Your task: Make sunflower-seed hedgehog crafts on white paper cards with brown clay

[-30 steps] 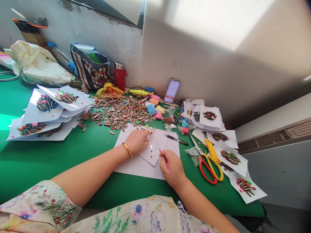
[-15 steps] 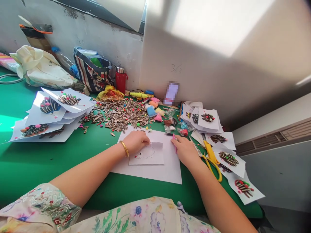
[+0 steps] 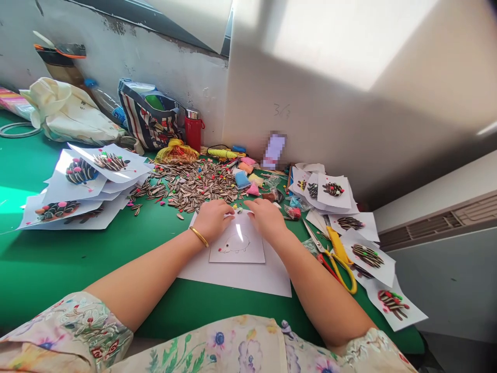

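A small white paper card (image 3: 237,255) bears an outline of a hedgehog with a red nose and dark eye. Beneath it lies a larger white sheet (image 3: 248,284). My left hand (image 3: 215,221), with a gold bangle at the wrist, has its curled fingers closed at the card's upper left. Opposite, my right hand (image 3: 267,220) is closed at the upper right edge. The fingers hide the card's top corners. A bright glare streak crosses its upper part. Small yellowish bits (image 3: 237,209) lie just past the fingertips.
Striped sunflower seeds (image 3: 202,184) are heaped beyond my hands. Coloured clay packets (image 3: 243,179) lie right of them. Scissors (image 3: 330,254) and a yellow cutter (image 3: 337,241) rest by my right forearm. Seed-decorated cards are stacked left (image 3: 81,176) and right (image 3: 334,189). A red flask (image 3: 193,132) stands behind.
My right hand has moved left to the card, and the pink stick it held is out of sight. The card's upper part, folded or curled before, now extends up between both hands.
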A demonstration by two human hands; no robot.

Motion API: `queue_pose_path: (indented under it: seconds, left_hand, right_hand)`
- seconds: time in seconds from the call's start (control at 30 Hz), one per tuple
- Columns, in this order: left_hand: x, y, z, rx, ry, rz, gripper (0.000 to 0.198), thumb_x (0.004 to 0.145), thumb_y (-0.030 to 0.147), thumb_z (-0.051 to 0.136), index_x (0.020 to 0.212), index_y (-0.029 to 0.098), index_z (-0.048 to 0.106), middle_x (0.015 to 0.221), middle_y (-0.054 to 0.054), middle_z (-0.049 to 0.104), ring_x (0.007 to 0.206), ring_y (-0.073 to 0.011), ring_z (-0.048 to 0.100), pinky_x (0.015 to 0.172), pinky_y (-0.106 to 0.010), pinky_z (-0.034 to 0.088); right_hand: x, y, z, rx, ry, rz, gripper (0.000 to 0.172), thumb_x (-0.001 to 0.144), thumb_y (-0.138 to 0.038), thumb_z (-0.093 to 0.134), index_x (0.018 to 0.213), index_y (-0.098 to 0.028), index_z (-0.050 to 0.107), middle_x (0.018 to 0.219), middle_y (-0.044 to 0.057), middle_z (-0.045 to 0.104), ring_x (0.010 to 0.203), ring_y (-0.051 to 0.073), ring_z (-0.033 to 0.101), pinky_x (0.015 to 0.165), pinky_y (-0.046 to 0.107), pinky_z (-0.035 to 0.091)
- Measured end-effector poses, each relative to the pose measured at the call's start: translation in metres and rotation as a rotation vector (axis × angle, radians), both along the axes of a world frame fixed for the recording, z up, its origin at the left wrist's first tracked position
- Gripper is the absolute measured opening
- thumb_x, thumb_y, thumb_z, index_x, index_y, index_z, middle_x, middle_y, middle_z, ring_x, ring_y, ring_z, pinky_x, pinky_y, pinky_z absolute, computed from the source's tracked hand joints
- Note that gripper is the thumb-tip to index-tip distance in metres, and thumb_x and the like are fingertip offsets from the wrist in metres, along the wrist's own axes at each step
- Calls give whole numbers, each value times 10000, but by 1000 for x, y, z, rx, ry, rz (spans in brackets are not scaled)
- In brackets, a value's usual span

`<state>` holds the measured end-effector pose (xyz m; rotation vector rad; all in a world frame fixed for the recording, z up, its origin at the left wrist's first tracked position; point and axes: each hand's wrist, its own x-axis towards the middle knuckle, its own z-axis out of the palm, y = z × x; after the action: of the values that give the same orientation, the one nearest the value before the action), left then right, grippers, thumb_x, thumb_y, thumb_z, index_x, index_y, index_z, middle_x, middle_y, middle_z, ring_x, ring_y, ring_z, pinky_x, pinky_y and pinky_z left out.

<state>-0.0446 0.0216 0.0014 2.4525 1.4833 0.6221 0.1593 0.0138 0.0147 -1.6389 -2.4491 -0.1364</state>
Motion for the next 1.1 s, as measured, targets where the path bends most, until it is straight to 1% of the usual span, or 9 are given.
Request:
queue_pose_path:
  seconds: [0.13, 0.2, 0.3, 0.4, 0.5, 0.63, 0.83, 0.97, 1.1]
  left_hand:
    - [1, -2, 0, 4, 0, 28, 136, 866, 297, 650, 940, 230, 743, 981, -40, 707, 953, -225, 630, 815, -346, 429]
    - [2, -3, -1, 15, -18, 51, 136, 856, 304, 671, 950, 231, 737, 1003, -39, 713, 972, -230, 633, 825, -355, 427]
    - [3, -3, -5, 47, -69, 51, 183, 839, 313, 701, 999, 228, 724, 1020, -37, 727, 981, -232, 643, 832, -360, 430]
    - [3, -2, -9, 90, -122, -28, 185, 848, 301, 696, 1010, 217, 725, 969, -41, 745, 937, -223, 659, 823, -349, 441]
    - [3, -1, -11, 121, -152, -119, 125, 879, 281, 654, 936, 217, 745, 869, -42, 749, 855, -210, 668, 795, -334, 448]
    - [4, -3, -8, 148, -161, -122, 148, 894, 278, 616, 856, 210, 742, 806, -45, 736, 826, -206, 661, 778, -328, 435]
    - [5, -5, 3, 87, -121, 21, 207, 903, 268, 533, 775, 193, 677, 762, -24, 695, 735, -188, 616, 668, -313, 381]
    - [4, -2, 3, 32, -87, 52, 336, 957, 358, 462, 776, 195, 694, 786, -40, 709, 753, -200, 624, 675, -319, 393]
    - [4, 0, -4, -6, -128, 24, 238, 914, 312, 533, 891, 218, 751, 909, -36, 751, 876, -208, 659, 792, -324, 453]
  right_hand:
    - [-11, 16, -11, -39, 2, 16, 211, 893, -191, 603, 1062, -252, 713, 934, 65, 671, 894, 221, 597, 725, 292, 415]
    - [-11, 16, -13, -44, 47, 4, 168, 902, -207, 589, 1011, -232, 714, 946, 66, 678, 906, 220, 600, 737, 293, 411]
    - [-11, 7, -10, -67, 168, -20, 163, 905, -235, 581, 1028, -222, 687, 980, 55, 697, 914, 210, 608, 734, 286, 405]
    - [-13, -6, -3, -146, 289, -31, 140, 902, -249, 572, 1001, -233, 670, 953, 25, 711, 856, 184, 616, 681, 270, 392]
    - [-15, -15, 3, -207, 394, -27, 127, 916, -273, 547, 958, -237, 662, 911, 7, 715, 799, 164, 614, 655, 259, 385]
    - [-14, -19, 4, -233, 476, -52, 129, 911, -286, 540, 946, -238, 655, 900, 5, 719, 789, 162, 617, 655, 257, 390]
    - [-6, -13, -9, -211, 542, -176, 141, 833, -229, 582, 961, -242, 639, 878, -6, 710, 774, 168, 623, 677, 268, 427]
    - [-2, -9, -17, -193, 544, -107, 209, 875, -214, 557, 1051, -244, 664, 959, 15, 720, 843, 176, 632, 740, 281, 459]
    - [-6, -7, -20, -150, 380, -66, 171, 920, -274, 572, 967, -210, 724, 979, 60, 717, 911, 213, 626, 787, 306, 457]
